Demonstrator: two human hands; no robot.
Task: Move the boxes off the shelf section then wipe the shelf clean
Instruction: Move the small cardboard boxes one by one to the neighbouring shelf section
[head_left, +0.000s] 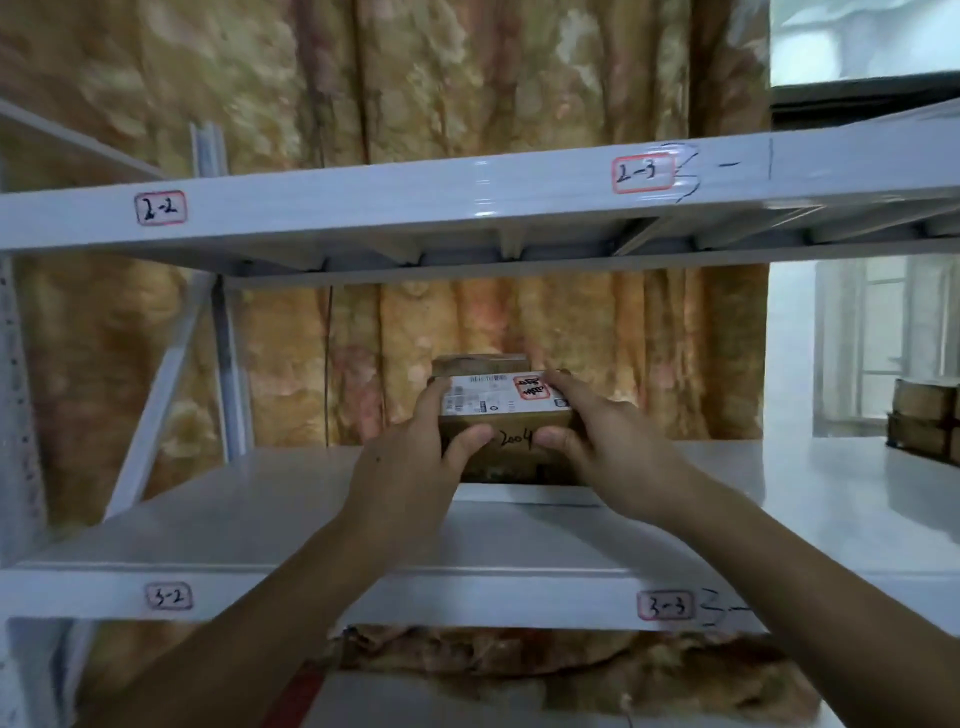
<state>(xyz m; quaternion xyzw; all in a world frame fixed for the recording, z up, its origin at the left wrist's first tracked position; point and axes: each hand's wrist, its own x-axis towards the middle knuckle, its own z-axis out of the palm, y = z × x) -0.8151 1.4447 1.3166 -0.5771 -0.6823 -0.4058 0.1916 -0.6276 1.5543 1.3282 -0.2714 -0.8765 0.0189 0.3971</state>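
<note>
box (506, 415): on the white shelf (260, 519), toward the back, by the curtain (467, 78) | left hand (410, 467): grips its left side | right hand (608, 441): grips its right side, thumbs on front

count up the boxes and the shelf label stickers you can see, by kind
Held box, both hands on it: 1
Box behind it, only its top showing: 1
Boxes stacked at far right, partly cut off by the frame edge: at least 2
Red-bordered label stickers, 2-2, 2-3, 3-2, 3-3: 4
Total: at least 8
</note>
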